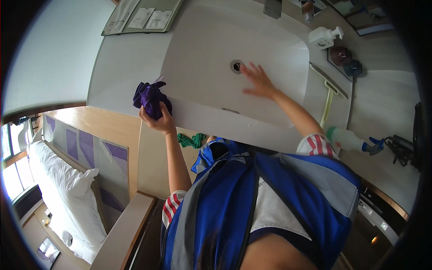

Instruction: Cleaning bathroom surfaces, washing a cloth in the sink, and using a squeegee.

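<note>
A bunched purple cloth (149,98) is gripped in my left hand (161,121), over the left front rim of the white washbasin (202,44). A small translucent piece sticks up behind the cloth; what it is I cannot tell. Slightly blurred, my right hand (259,80) is spread over the basin with nothing in it. Its fingertips appear beside the round metal drain (237,66); whether they touch the basin is unclear. At the basin's front wall is a narrow overflow slot (230,110), with a few water drops on the rim nearby.
On the right stand a pump soap bottle (322,37), two dark cups (341,55), a squeegee (327,98) and a spray bottle (347,139). A tray (135,32) of packets lies at upper left. A green cloth (191,140) is on the floor; a bed (64,189) stands left.
</note>
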### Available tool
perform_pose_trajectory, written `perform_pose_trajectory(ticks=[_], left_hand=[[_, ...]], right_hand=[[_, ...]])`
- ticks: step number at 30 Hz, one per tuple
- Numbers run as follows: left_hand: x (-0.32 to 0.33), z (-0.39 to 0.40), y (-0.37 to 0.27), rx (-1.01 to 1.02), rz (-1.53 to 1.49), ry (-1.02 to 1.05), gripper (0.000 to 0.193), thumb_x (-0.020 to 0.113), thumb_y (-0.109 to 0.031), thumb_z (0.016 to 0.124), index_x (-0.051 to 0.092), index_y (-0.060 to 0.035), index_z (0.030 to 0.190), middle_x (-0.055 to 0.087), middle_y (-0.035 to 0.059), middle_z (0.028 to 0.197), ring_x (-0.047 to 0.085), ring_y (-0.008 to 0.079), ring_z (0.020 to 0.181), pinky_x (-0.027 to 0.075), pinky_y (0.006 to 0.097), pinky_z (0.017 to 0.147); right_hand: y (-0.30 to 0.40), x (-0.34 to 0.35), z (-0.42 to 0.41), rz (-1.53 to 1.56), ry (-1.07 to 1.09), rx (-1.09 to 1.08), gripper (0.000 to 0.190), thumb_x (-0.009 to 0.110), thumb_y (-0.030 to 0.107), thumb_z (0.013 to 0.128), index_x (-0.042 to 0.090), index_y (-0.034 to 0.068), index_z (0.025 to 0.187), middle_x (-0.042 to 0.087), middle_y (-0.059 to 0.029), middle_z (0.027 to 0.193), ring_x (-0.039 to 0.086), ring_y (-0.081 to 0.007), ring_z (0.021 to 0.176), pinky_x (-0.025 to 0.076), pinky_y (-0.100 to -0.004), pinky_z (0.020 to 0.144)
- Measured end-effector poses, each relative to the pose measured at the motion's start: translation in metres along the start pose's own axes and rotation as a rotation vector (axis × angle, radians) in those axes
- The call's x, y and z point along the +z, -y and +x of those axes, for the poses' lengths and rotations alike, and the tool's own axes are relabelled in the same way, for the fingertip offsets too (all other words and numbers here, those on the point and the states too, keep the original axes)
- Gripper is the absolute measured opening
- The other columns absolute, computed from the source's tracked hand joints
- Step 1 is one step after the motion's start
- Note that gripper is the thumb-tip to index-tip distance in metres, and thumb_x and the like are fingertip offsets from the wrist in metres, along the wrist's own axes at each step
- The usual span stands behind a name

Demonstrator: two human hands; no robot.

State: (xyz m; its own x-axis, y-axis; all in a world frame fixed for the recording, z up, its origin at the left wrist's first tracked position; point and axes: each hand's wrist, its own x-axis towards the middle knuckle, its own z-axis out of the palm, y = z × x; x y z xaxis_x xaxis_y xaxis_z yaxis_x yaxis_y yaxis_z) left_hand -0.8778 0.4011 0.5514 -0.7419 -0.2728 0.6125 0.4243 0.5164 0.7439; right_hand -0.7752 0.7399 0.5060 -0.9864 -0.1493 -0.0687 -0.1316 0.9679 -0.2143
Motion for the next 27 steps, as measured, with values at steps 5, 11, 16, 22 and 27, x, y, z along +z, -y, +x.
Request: perform_pose_trajectory(ticks=[5,11,16,22,27], left_hand=[[0.003,0.002,-0.007,-0.015,-0.007,0.015,0.04,0.066,-0.011,0.067,0.049,0.0026,0.1,0.05,0.0149,0.093,0.049,0.0286,0.088,0.039,0.0391,0.079],[0.001,0.001,-0.005,-0.043,-0.008,0.047,0.04,0.066,-0.011,0.067,0.049,0.003,0.1,0.05,0.0147,0.093,0.049,0.0279,0.088,0.039,0.0385,0.08],[0.004,0.0,-0.006,0.002,-0.014,0.018,0.038,0.065,-0.011,0.068,0.049,0.0033,0.099,0.05,0.0145,0.092,0.05,0.0277,0.088,0.039,0.0383,0.08],[0.001,0.001,-0.002,-0.012,-0.003,0.009,0.038,0.065,-0.011,0.068,0.049,0.0032,0.099,0.05,0.015,0.093,0.05,0.0277,0.088,0.039,0.0386,0.08],[0.002,0.0,0.004,0.016,0.008,-0.015,0.04,0.065,-0.009,0.064,0.049,0.0039,0.099,0.05,0.0157,0.092,0.051,0.0302,0.084,0.04,0.0391,0.076]], right_hand=[[0.001,0.031,-0.015,-0.016,-0.055,0.035,0.095,0.056,0.059,0.065,0.012,0.013,0.134,0.011,-0.0053,0.14,0.01,-0.0304,0.128,0.011,-0.053,0.099],[-0.042,0.035,0.044,0.068,-0.388,0.38,0.088,0.054,0.058,0.069,0.016,0.01,0.133,0.012,-0.0124,0.138,0.012,-0.0324,0.127,0.012,-0.0531,0.099],[-0.072,0.026,0.062,0.399,-0.88,0.424,0.078,0.052,0.048,0.077,0.019,0.003,0.131,0.017,-0.0217,0.135,0.017,-0.034,0.125,0.016,-0.047,0.1],[-0.059,0.036,0.019,0.259,-0.459,0.476,0.094,0.057,0.055,0.068,0.014,0.0,0.131,0.01,-0.0185,0.138,0.011,-0.0335,0.127,0.012,-0.0459,0.101],[-0.025,0.011,0.025,-0.064,0.019,0.468,0.11,0.058,0.064,0.059,0.006,0.002,0.133,0.005,-0.0141,0.14,0.006,-0.0316,0.129,0.007,-0.0511,0.1]])
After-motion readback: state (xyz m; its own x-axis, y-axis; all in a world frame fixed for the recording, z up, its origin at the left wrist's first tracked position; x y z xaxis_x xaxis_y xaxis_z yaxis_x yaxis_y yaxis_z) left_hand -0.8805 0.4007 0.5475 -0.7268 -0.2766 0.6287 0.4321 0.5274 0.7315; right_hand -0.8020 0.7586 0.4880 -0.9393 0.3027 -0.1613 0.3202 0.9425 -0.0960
